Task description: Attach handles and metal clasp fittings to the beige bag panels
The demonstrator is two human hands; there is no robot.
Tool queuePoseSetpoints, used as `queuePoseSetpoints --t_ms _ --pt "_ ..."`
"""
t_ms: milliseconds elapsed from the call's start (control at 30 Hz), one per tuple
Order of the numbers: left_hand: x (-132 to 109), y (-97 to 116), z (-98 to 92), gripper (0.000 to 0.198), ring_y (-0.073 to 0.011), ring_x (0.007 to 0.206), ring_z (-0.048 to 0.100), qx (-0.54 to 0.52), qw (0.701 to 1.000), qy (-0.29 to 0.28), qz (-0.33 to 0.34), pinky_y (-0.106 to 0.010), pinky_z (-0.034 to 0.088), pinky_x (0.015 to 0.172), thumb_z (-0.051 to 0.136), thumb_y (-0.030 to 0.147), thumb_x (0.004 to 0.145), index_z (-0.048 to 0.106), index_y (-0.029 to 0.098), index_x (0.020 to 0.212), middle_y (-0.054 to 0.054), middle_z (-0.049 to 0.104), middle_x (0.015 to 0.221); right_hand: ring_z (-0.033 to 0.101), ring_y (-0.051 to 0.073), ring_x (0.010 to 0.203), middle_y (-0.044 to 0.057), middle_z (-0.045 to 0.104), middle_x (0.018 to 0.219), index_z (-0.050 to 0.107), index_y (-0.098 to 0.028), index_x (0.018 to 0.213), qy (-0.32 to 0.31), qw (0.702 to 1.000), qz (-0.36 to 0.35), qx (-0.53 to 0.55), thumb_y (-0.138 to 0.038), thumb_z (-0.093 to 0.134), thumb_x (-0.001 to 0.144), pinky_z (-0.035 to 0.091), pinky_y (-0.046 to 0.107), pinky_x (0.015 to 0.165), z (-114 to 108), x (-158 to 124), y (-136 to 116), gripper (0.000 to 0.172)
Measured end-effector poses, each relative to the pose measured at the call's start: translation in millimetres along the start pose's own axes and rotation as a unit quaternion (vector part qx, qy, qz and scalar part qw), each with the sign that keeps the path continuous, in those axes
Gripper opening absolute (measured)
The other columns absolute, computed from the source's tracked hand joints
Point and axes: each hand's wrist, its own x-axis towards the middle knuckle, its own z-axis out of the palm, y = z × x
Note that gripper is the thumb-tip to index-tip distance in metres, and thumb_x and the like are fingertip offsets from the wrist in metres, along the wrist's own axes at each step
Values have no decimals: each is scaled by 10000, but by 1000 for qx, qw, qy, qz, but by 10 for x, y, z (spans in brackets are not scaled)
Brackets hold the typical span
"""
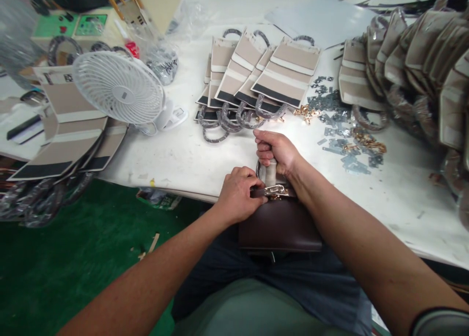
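A dark brown leather handbag (280, 226) rests at the table's front edge, over my lap. Across its top runs a brown strap with a gold clasp (275, 190). My left hand (240, 194) is closed on the strap's left part, fingertips beside the clasp. Just above, my right hand (277, 152) makes a fist around a pale beige cylindrical piece (270, 174), whose lower end comes down near the clasp. My fist covers its upper part, so its kind is not clear. Part of the bag's wrapped handle shows behind it.
Flat beige bag panels (289, 70) with plastic-wrapped handles lie ahead; more are stacked right (432, 57) and left (69, 136). Small metal plates (340, 131) and gold fittings (308, 112) are scattered right of centre. A white fan (120, 89) stands left.
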Motion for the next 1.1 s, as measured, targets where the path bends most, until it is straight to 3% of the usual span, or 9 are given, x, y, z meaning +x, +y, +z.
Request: queuePoseSetpoints --t_ms 1000,1100 --pt "15 2 -7 248 -311 1137 576 31 999 -16 28 -496 502 971 911 321 738 787 235 935 -50 671 1128 215 50 420 -109 300 567 538 -207 732 -13 999 0 -30 -424 839 796 246 177 318 55 -10 44 376" --pt "-3 -15 -15 258 -313 1136 586 29 999 -11 26 -493 505 965 915 318 735 796 236 948 -52 680 1134 248 51 414 -103 350 579 545 -209 752 -7 1000 3 -17 -442 866 776 285 180 318 64 -17 29 397"
